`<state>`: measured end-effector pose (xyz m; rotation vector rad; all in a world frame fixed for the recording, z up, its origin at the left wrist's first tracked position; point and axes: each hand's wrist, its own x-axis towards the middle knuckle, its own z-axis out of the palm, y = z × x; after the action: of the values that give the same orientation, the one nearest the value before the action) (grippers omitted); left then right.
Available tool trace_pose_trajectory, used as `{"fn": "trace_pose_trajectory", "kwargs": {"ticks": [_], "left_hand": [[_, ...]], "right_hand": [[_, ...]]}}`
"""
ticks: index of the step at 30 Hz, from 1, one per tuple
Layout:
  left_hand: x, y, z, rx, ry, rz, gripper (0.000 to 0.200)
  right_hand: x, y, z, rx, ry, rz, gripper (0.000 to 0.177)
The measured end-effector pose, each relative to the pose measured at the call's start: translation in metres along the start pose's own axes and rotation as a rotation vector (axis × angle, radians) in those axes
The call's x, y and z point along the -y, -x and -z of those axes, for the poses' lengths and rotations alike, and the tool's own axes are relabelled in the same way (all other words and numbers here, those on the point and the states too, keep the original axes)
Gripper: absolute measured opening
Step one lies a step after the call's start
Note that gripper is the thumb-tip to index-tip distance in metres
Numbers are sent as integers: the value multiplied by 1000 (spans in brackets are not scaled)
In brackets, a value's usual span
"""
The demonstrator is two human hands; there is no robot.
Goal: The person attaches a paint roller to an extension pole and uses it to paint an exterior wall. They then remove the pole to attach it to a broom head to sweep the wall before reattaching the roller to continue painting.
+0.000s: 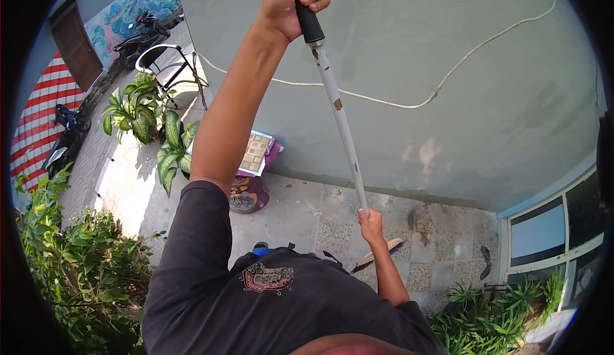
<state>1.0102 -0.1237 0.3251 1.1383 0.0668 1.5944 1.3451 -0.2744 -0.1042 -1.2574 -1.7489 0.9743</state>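
A white pole [339, 102] with chipped paint runs diagonally from the top middle down to the lower right. Raised high, my left hand [295, 2] wraps round the black grip [309, 23] at its upper end. My right hand [371, 225] is closed round the lower part of the pole, near the middle right of my body. Whatever part of the pole lies beyond my right hand is hidden. Behind the pole, a pale cable [409, 106] hangs loosely across the grey-green wall [435, 41].
Potted leafy plants [137, 109] and a purple container [249, 195] stand left. Motorbikes [137, 41] are farther back. Shrubs [83, 265] fill the lower left, more plants [492, 320] the lower right. A window [538, 230] is at right, above patterned paving [332, 233].
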Motion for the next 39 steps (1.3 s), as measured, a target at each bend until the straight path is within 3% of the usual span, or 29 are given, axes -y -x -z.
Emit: {"fn": "trace_pose_trajectory", "kwargs": {"ticks": [5, 7, 8, 9, 10, 13, 16, 20, 22, 24, 30, 34, 36, 39], "left_hand": [[2, -9, 18, 153, 53, 33, 34], [1, 8, -8, -77, -174, -12, 32], [3, 12, -19, -55, -184, -30, 32], [8, 12, -28, -201, -279, -29, 34], [12, 12, -35, -349, -370, -37, 35], [20, 13, -38, -259, -408, -29, 27], [41, 37, -39, -137, -302, 33, 21], [128, 102, -22, -85, -297, 164, 32], [163, 130, -16, -97, -287, 145, 33], [183, 144, -10, -120, -245, 108, 31], [226, 182, 4, -193, -113, 202, 30], [246, 206, 9, -235, -147, 280, 30], [242, 185, 13, -232, -163, 251, 31], [212, 125, 8, -207, -173, 202, 32]], "right_hand": [[14, -3, 2, -99, -5, -16, 41], [13, -4, 5, -100, 3, -16, 37], [8, -4, 5, -174, 50, 88, 34], [3, -7, 3, -253, 94, 205, 32], [0, -7, 1, -277, 42, 147, 34], [-22, -2, 0, -325, -82, 112, 44], [-34, 0, 11, -234, -172, 60, 51], [-46, 5, 13, -32, -415, -59, 58], [-54, 13, 14, 51, -482, -108, 60], [-52, 20, 20, 370, -709, -215, 60], [-40, 29, 20, 541, -834, -308, 55], [-22, 23, 10, 468, -767, -292, 54], [-21, 20, 8, 247, -724, -293, 56], [16, -34, 23, 96, -479, -188, 58]]}}
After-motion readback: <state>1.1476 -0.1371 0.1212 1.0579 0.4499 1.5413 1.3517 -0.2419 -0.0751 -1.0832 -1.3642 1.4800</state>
